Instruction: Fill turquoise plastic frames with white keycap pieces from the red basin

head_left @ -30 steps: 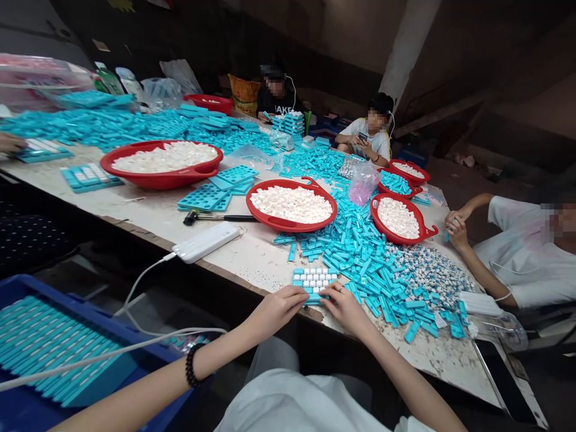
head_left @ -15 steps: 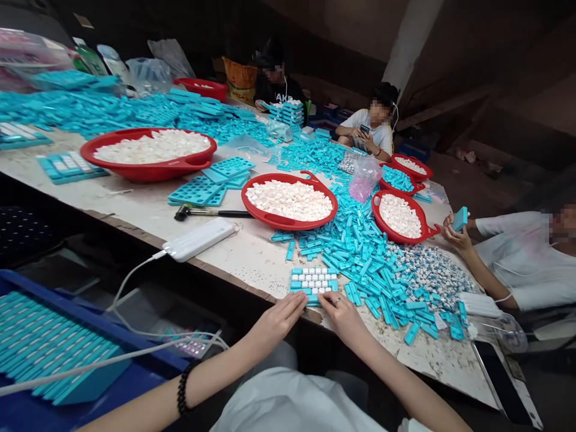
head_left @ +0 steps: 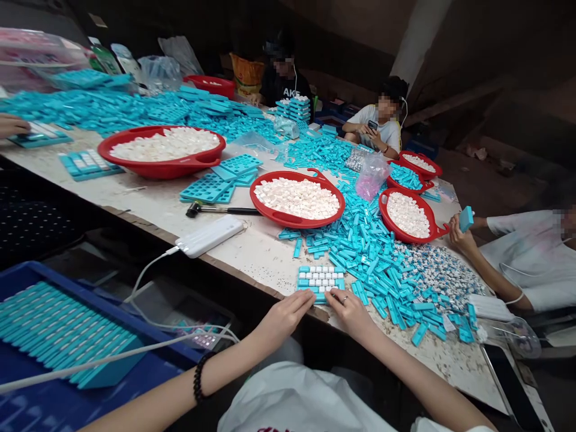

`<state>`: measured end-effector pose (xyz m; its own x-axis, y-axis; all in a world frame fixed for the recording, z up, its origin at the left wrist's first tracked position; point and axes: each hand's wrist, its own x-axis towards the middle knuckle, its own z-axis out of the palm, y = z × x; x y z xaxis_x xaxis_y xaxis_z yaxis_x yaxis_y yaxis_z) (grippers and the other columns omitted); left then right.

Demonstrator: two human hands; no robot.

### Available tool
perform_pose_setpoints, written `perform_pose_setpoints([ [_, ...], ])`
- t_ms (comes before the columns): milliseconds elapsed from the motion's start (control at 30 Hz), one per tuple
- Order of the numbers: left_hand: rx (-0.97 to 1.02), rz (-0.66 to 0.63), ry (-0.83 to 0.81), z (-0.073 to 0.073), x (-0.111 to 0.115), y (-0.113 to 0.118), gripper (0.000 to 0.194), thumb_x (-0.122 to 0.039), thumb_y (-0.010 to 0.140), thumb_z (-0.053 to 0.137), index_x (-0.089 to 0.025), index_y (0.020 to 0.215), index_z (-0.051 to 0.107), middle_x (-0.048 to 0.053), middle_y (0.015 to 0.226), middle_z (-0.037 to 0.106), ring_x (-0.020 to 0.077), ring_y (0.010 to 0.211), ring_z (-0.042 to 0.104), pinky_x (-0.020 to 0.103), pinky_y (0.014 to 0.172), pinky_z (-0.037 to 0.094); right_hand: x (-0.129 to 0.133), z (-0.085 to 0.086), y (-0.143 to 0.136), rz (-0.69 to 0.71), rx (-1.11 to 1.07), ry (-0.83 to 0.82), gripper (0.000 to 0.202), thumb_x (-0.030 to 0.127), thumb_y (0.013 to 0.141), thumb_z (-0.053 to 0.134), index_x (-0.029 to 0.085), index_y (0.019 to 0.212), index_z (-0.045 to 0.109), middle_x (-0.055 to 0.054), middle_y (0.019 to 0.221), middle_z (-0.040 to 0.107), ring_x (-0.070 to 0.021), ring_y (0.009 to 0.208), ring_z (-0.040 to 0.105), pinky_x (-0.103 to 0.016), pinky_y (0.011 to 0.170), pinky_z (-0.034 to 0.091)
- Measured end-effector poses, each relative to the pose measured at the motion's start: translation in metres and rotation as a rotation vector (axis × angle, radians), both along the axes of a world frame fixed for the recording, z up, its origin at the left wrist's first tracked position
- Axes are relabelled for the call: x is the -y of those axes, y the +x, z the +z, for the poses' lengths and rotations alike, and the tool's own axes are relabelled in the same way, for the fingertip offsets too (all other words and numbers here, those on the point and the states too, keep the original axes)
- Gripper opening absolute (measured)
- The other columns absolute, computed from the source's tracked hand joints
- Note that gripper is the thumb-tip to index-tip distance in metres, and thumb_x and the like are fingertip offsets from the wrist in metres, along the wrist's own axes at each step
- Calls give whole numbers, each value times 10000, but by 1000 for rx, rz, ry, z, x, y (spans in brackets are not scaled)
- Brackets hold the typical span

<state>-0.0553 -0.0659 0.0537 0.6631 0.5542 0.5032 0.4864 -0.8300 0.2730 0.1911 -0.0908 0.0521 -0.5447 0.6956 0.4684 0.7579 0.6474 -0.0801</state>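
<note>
A small turquoise keypad [head_left: 320, 276] with rows of white keycaps lies flat near the table's front edge. At its near left corner is my left hand [head_left: 288, 309], fingers together and tips on the keypad's edge. My right hand [head_left: 348, 312], with a ring on one finger, closes thumb and fingertips on the near right edge. Both hands hide parts of the keypad's front side. Loose turquoise pieces [head_left: 382, 270] lie just right of it, and a red basin [head_left: 265, 211] full of white keycaps stands behind.
A hammer [head_left: 225, 210] and a white power bank [head_left: 211, 236] with a cable lie to the left. A blue crate [head_left: 171, 345] of turquoise pieces is at lower left. A phone [head_left: 510, 384] rests at lower right. Co-workers sit around; one person's hand [head_left: 463, 237] holds a turquoise piece.
The whole view has shifted slightly, so the table's things sit farther right. Another person's hand has come in at the far left, over a turquoise-and-white piece. My hands stay at the keypad.
</note>
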Motion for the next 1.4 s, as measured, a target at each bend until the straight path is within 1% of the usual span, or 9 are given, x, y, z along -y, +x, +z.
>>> perform_pose_setpoints([
  [133,81,12,-297,24,-13,-1,279,-256,1021,482,-247,1130,738,47,1112,761,181,945,749,261,802,597,-3,4,-1,-53,-151,-167,247,179,992,557,206,1212,667,-110,1106,699,-234,973,686,-370,856,582],
  [233,120,45,-430,35,-20,2,260,-307,1004,521,-266,1091,762,29,1083,764,186,936,742,256,803,571,-7,12,-2,-69,-231,-281,229,205,1009,535,206,1189,677,-100,1113,687,-231,979,676,-375,865,574],
  [400,250,82,-619,37,-23,7,235,-351,956,595,-246,1038,788,38,1032,771,206,948,731,286,856,551,-13,25,-2,-67,-276,-392,229,201,1020,517,216,1155,701,-81,1071,685,-218,989,659,-363,896,539],
  [533,302,52,-685,37,-28,8,234,-358,927,629,-222,1019,795,56,1006,779,220,956,725,307,876,549,-15,27,-1,-73,-302,-426,212,191,1005,550,217,1137,714,-69,1059,690,-201,969,664,-334,894,520],
  [667,310,46,-700,38,-33,8,248,-379,917,639,-210,1003,798,71,1014,786,239,997,715,337,911,546,-16,28,-1,-78,-308,-432,186,161,983,586,195,1106,722,-61,1037,695,-187,965,666,-305,890,515],
  [867,323,39,-668,34,-33,9,262,-404,911,643,-202,971,799,75,990,792,238,964,722,355,896,561,-19,31,1,-41,-295,-421,177,172,984,591,193,1091,730,-56,1022,699,-176,945,677,-292,878,524],
  [1100,340,33,-579,31,-28,8,231,-350,934,620,-202,953,796,67,968,792,214,920,742,321,850,592,-14,13,2,-13,-313,-282,201,202,996,577,200,1140,718,-71,1016,689,-190,947,666,-330,858,540],
  [1200,329,23,-524,25,-25,7,216,-318,947,604,-216,949,794,58,973,792,203,924,744,313,852,598,-12,8,2,-12,-325,-240,213,219,1005,565,205,1156,715,-83,1029,687,-199,960,656,-364,875,543],
  [1400,323,71,-380,10,-11,10,233,-248,987,534,-198,1003,761,87,1048,777,219,1026,723,394,933,590,-8,5,1,23,-293,-135,229,174,996,571,216,1165,719,-96,1071,708,-204,991,659,-366,883,556],
])
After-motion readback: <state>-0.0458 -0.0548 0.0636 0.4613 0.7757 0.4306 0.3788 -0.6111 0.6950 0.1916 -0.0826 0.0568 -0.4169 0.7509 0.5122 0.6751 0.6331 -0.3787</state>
